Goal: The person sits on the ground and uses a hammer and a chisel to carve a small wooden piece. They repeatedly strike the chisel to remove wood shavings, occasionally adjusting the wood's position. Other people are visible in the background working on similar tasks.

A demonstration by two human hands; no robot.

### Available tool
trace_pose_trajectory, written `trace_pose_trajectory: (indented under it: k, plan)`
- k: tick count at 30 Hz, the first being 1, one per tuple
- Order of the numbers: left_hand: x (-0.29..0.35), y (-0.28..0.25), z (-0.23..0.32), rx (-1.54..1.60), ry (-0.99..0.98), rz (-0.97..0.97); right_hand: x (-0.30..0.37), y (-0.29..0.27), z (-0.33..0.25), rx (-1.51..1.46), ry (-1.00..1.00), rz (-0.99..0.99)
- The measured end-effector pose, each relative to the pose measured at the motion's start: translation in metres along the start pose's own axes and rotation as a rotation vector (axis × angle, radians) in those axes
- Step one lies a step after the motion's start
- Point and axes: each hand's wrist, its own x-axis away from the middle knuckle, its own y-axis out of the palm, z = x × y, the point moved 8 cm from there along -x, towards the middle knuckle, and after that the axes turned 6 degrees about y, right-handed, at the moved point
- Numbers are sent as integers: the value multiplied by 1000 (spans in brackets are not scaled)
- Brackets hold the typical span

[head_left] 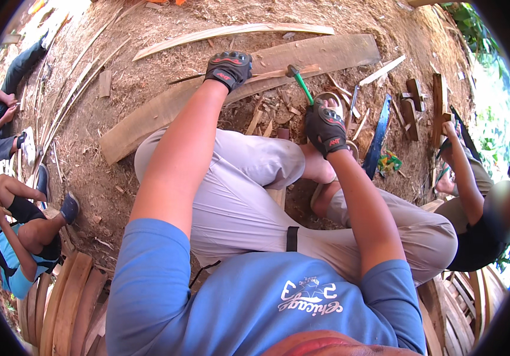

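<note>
My left hand (229, 68), in a black armoured glove with bare fingertips, is closed in a fist above a long curved plank (142, 121). From the fist a narrow wooden stick (267, 75) runs out to the right, and a thin dark strip (187, 78) shows on its left; I cannot tell whether they are one piece. In the same kind of glove, my right hand (326, 127) grips a hammer (302, 86) by its green handle. The hammer's head is up by the stick; whether they touch is unclear.
A pale thin board (237, 34) lies beyond the plank. On the right are a blue handsaw-like blade (378, 136), wood blocks (410, 115) and a person holding wood (457, 142). Two others sit at the left. Stacked curved boards (65, 296) stand behind; chips cover the dirt.
</note>
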Motion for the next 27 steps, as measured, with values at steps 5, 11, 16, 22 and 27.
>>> trace_pose_trajectory:
  k: [5,11,16,22,27]
  plan:
    - [-4,3,4,-103,49,106,0,2,-2,26,-25,20]
    - [-2,-8,-6,91,-156,172,-4,8,4,12,4,-53]
    - [-5,6,-14,128,-28,-38,3,5,1,-44,-8,44]
    - [6,-1,26,21,83,-114,-1,-2,1,-42,29,0]
    - [15,12,36,-111,108,38,2,-9,-6,-19,17,15]
